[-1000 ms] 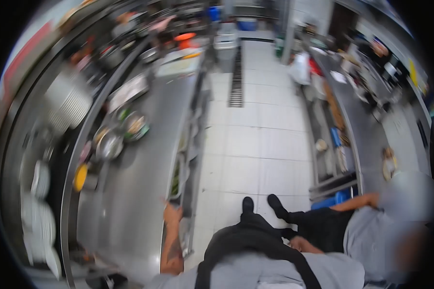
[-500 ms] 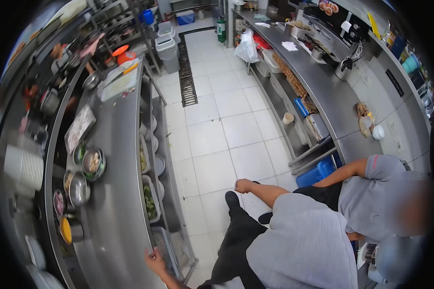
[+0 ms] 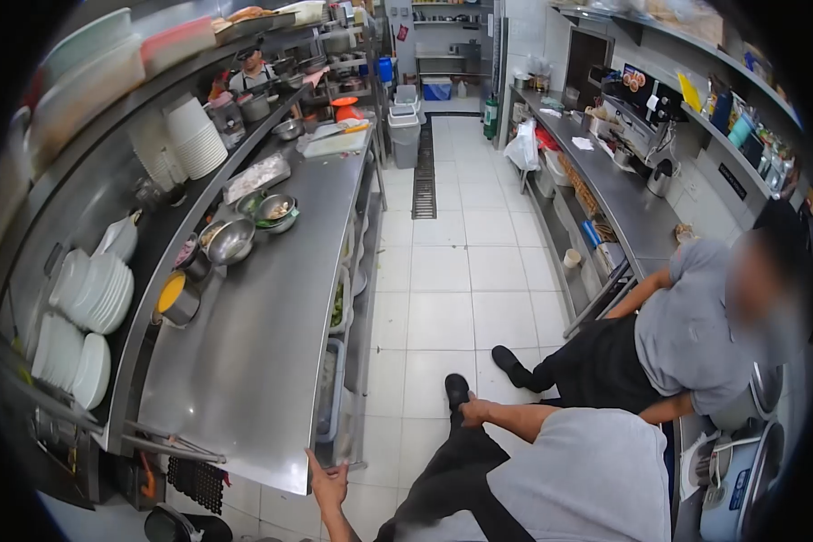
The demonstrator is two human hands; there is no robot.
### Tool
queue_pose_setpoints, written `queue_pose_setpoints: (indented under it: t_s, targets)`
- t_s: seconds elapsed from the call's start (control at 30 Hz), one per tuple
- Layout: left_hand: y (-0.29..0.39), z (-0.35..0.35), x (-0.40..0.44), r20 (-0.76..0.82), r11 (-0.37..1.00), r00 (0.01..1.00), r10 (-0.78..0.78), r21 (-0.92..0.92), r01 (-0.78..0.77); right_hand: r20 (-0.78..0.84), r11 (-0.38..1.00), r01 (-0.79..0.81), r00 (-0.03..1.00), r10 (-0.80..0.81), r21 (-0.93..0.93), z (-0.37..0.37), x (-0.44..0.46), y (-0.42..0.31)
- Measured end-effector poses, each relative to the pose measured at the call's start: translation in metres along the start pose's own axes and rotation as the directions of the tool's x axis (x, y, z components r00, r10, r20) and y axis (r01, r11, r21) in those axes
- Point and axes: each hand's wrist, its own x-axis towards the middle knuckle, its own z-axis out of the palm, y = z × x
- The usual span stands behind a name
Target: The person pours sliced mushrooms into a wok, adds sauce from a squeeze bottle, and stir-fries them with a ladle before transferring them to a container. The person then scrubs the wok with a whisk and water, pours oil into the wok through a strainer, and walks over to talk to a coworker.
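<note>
My left hand [image 3: 328, 483] is at the near right corner of the steel worktable [image 3: 244, 370], with its fingers apart and a fingertip at the edge. It holds nothing. My right hand [image 3: 471, 412] hangs in front of my body, above my dark trousers and near a black shoe [image 3: 457, 390]. Its fingers are curled closed, and nothing shows in them. On the worktable stand a metal pot with yellow contents [image 3: 178, 298], a steel bowl [image 3: 228, 242] and another bowl with food [image 3: 275, 211]. Farther back lies a white cutting board [image 3: 336, 143].
A person in a grey shirt [image 3: 696, 316] stands close on my right by the right counter [image 3: 637, 217]. Another person [image 3: 251, 70] is beyond the left shelves. Stacked white plates [image 3: 95, 289] line the left. Bins [image 3: 405, 135] and a floor drain [image 3: 425, 185] lie ahead.
The view has swung to the right and then back toward the left worktable, whose near corner now shows. My left hand is now by that corner. My right hand has come into view, closed.
</note>
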Motion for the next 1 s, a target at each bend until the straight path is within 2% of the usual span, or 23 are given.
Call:
queue_pose_setpoints:
  t_s: [0.03,0.07,0.1,0.13,0.17,0.23,0.3,0.33,0.37,0.4,0.5,0.6,0.63,0.67,0.73,0.77,0.83,0.87,0.9,0.93,1.0]
  targets:
    - [0.002,-0.003,-0.017,0.001,1.0,1.0,0.003,0.001,-0.003,-0.006,0.997,-0.02,1.0,0.021,0.068,-0.004,-0.014,-0.019]
    - [0.003,-0.006,-0.032,-0.008,0.997,0.997,0.08,0.02,-0.08,-0.011,0.99,-0.04,0.999,0.041,0.136,-0.009,-0.029,-0.039]
    - [0.006,-0.007,-0.042,-0.014,0.986,0.986,0.165,0.036,-0.164,-0.06,0.989,0.017,0.998,-0.009,0.145,-0.015,-0.043,-0.053]
    - [0.009,-0.005,-0.05,-0.01,0.984,0.985,0.173,0.034,-0.172,-0.107,0.986,0.076,0.992,-0.061,0.148,-0.017,-0.054,-0.063]
    - [0.011,-0.003,-0.055,0.016,0.965,0.966,0.26,0.018,-0.26,-0.171,0.982,0.083,0.984,-0.054,0.168,-0.015,-0.062,-0.071]
    - [0.005,0.013,-0.053,0.029,0.919,0.919,0.393,-0.01,-0.393,-0.179,0.982,0.051,0.984,-0.019,0.181,-0.016,-0.084,-0.075]
    - [0.009,0.011,-0.067,0.032,0.938,0.937,0.348,0.002,-0.348,-0.17,0.975,-0.01,0.984,0.049,0.223,-0.028,-0.114,-0.092]
    - [0.026,0.008,-0.074,0.072,0.958,0.956,0.286,0.02,-0.288,-0.157,0.981,0.02,0.988,0.011,0.194,-0.025,-0.122,-0.093]
    - [0.027,0.007,-0.081,0.05,0.963,0.962,0.268,0.021,-0.269,-0.24,0.98,-0.003,0.969,0.052,0.198,-0.016,-0.131,-0.092]
    - [0.03,0.008,-0.08,0.03,0.955,0.955,0.297,-0.003,-0.297,-0.333,0.977,-0.031,0.937,0.101,0.21,-0.013,-0.135,-0.09]
    - [0.013,0.014,-0.076,0.041,0.935,0.935,0.352,0.021,-0.353,-0.328,0.972,-0.067,0.934,0.14,0.226,0.015,-0.141,-0.081]
    - [0.003,0.015,-0.074,0.154,0.897,0.903,0.401,0.134,-0.421,-0.35,0.927,-0.123,0.902,0.253,0.353,0.024,-0.182,-0.105]
    - [0.0,0.015,-0.073,0.21,0.878,0.896,0.392,0.207,-0.433,-0.392,0.945,-0.152,0.882,0.262,0.29,0.028,-0.192,-0.112]
    - [-0.005,0.019,-0.07,0.23,0.87,0.886,0.401,0.208,-0.448,-0.391,0.937,-0.165,0.876,0.283,0.308,0.029,-0.204,-0.116]
    - [-0.016,0.029,-0.066,0.219,0.809,0.824,0.522,0.177,-0.56,-0.355,0.838,0.04,0.916,0.186,0.544,0.023,-0.219,-0.122]
    - [-0.007,0.029,-0.073,0.229,0.811,0.823,0.519,0.173,-0.559,-0.502,0.857,0.141,0.852,0.149,0.495,0.024,-0.224,-0.127]
    - [0.025,0.029,-0.082,0.489,0.847,0.809,0.327,0.227,-0.48,-0.464,0.866,0.158,0.881,0.094,0.475,-0.002,-0.252,-0.143]
    - [0.042,0.029,-0.091,0.489,0.851,0.811,0.322,0.227,-0.474,-0.428,0.871,0.185,0.903,0.032,0.454,-0.018,-0.267,-0.152]
    - [0.059,0.031,-0.104,0.508,0.809,0.781,0.364,0.243,-0.536,-0.481,0.877,0.255,0.876,-0.032,0.406,-0.021,-0.273,-0.155]
    - [0.069,0.033,-0.115,0.529,0.761,0.747,0.403,0.259,-0.595,-0.474,0.876,0.255,0.88,-0.035,0.409,-0.023,-0.277,-0.156]
    - [0.082,0.04,-0.129,0.533,0.754,0.725,0.437,0.223,-0.618,-0.548,0.902,0.367,0.814,-0.194,0.226,-0.028,-0.283,-0.154]
